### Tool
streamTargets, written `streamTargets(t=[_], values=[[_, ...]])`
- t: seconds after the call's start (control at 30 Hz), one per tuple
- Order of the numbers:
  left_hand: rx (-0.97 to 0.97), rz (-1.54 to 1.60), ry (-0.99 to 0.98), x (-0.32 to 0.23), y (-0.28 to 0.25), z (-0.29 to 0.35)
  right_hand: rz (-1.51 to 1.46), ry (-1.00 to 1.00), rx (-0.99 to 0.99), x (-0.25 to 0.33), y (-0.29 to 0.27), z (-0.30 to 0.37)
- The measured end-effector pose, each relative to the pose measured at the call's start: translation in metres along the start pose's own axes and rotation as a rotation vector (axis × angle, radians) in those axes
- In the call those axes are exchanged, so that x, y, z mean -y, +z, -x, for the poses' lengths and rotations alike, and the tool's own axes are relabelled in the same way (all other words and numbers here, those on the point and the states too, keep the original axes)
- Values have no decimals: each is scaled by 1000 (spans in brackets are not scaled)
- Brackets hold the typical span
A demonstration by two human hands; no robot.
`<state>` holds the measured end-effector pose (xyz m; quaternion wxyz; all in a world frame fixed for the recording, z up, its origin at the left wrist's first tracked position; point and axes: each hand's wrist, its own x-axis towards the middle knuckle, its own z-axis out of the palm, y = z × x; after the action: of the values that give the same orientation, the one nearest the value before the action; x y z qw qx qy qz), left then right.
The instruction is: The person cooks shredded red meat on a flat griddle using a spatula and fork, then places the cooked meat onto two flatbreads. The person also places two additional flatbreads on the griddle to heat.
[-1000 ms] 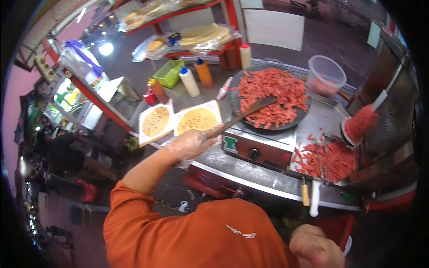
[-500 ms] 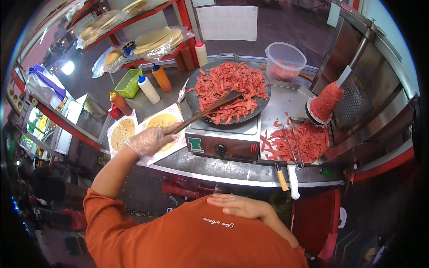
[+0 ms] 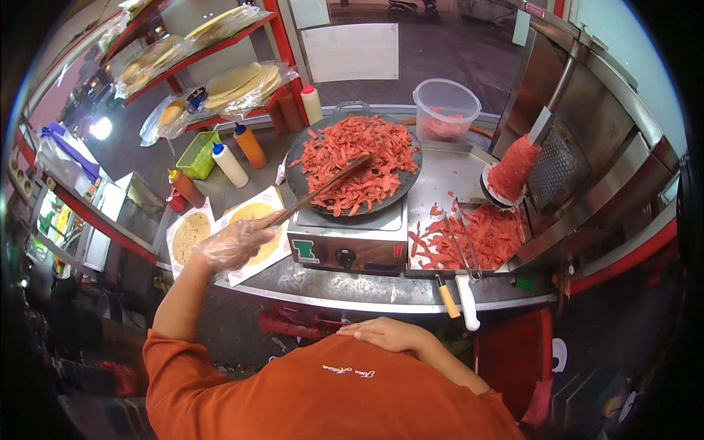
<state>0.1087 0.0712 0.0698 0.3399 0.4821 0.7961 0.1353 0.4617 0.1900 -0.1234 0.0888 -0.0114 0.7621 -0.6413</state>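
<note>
Nearest, the right hand (image 3: 385, 334) is lying flat against the orange shirt (image 3: 330, 400), fingers straight and close together, after hanging lower on the right a second ago. Farther forward, the left hand (image 3: 238, 242), in a clear plastic glove, is clamping round the handle of a wooden spatula (image 3: 323, 188). Its blade is now showing a thin edge, whereas half a second ago it was showing more of its broad face. Beneath and beside the gloved hand, two flatbreads (image 3: 192, 237) are lying on white paper sheets. Beyond, the spatula's far end is reaching into a heap of meat strips (image 3: 359, 143), which are filling most of a dark round pan (image 3: 405, 189) on the burner (image 3: 374, 253). The strips are looking pinkish red, thin, ragged and matte, piling loosely in the middle while dark metal is showing round the edge. To the right, more red strips are lying in a metal tray (image 3: 440, 172), with tongs (image 3: 462, 238) resting on them. Farther back, a clear tub (image 3: 440, 103) is holding some red meat.
</note>
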Motion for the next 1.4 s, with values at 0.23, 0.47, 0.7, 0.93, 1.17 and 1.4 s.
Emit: streamTargets(t=[0.23,0.47,0.7,0.93,1.17,1.4], values=[[-69,-56,121,-14,40,7,153,-113,-246,36,-15,22],[-4,412,-128,5,17,14,391,-149,-1045,62,-87,92],[-165,-310,-73,-5,29,11,952,605,-1267,30,-128,118],[-174,-9,110,-10,6,10,971,648,-1135,21,-138,118],[-126,-211,89,0,45,-14,820,470,-1183,47,-165,128],[33,31,173,15,-6,-20,1230,120,-1185,142,-171,67]])
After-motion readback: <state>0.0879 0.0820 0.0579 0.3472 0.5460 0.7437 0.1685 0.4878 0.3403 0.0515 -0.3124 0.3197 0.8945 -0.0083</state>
